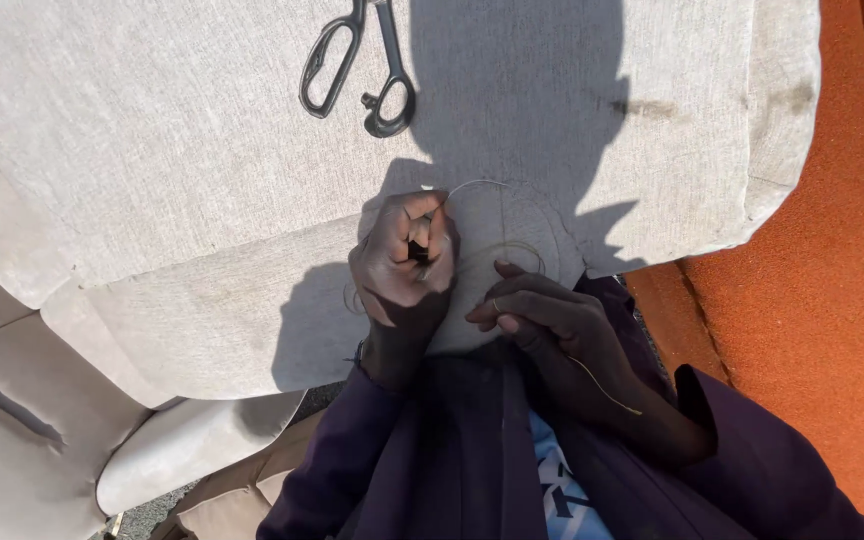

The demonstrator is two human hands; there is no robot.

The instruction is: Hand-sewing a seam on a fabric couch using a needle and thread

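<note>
Hand-stitching is under way at the frame's centre: the left hand (404, 262) is pinched shut on a needle (419, 250) against the beige cushion (202, 180), while the right hand (552, 320), fingers loosely together, steadies the thread (497, 215). Drawing the loop tight likely calls for a steady pull. Scissors (357, 65) lie at upper centre.

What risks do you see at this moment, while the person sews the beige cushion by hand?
1. The thread loops loosely around the work and trails over the right hand; it may tangle or knot.
2. The left hand pinches something small and dark, perhaps a needle, close to the right fingers; a prick seems possible.
3. The scissors lie loose on the cushion and might slide off if it shifts.
</note>
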